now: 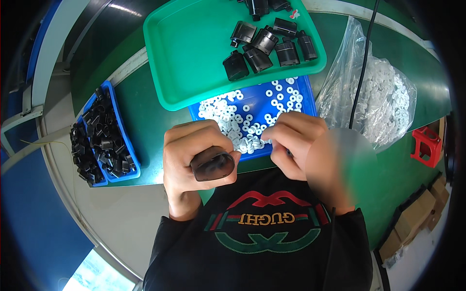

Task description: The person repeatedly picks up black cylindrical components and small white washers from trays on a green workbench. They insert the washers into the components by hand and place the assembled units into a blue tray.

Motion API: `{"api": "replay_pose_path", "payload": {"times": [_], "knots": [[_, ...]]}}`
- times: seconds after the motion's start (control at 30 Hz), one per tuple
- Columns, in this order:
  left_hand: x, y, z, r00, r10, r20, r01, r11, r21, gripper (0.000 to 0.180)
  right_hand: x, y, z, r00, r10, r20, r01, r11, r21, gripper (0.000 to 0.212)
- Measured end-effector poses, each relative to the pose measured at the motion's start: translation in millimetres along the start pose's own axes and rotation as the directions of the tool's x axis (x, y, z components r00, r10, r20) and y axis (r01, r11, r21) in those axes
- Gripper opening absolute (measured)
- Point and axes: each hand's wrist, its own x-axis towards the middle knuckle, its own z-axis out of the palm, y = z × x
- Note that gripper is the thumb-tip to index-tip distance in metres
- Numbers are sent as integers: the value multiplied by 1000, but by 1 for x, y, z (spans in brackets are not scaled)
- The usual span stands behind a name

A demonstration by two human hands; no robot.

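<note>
My left hand is wrapped round a dark translucent cap-like plastic part, whose rounded end points up toward me. Close to its right, my right hand has its fingers curled in a pinch over the blue tray. A small dark spot shows in the fold of those fingers, and I cannot make out what they hold. Many small white rings lie scattered and heaped in the blue tray, some right beside the right fingertips. Part of the blue tray is hidden under the green tray and behind my hands.
A green tray with several black plastic housings overlaps the blue tray. Blue bins of small black parts stand left. At right lie a clear bag of white rings, a hanging black cable and a red plastic stand.
</note>
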Motion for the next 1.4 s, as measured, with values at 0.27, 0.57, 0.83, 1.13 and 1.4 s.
{"api": "replay_pose_path", "payload": {"times": [0.27, 0.57, 0.83, 1.13, 1.4], "knots": [[0, -12, 14, 987, -53, 150, 62, 997, -56, 25, 6, -40, -37, 939, -136, -317, 292, 802, 521, 10], [3, -10, 30, 983, 62, 174, -45, 994, -96, 35, 37, -62, 14, 833, 50, -551, 523, 254, 814, 17], [2, -12, 30, 984, 68, 166, -44, 988, -148, 34, 38, -45, 6, 871, -180, -457, 491, 270, 828, 21], [-11, -16, 27, 992, 74, 104, -79, 995, 53, 30, 41, -42, 13, 909, -133, -394, 416, 276, 866, 19], [10, -20, 14, 954, 59, 292, -61, 998, -2, 27, 27, -29, 15, 897, -209, -390, 442, 402, 802, 17]]}}
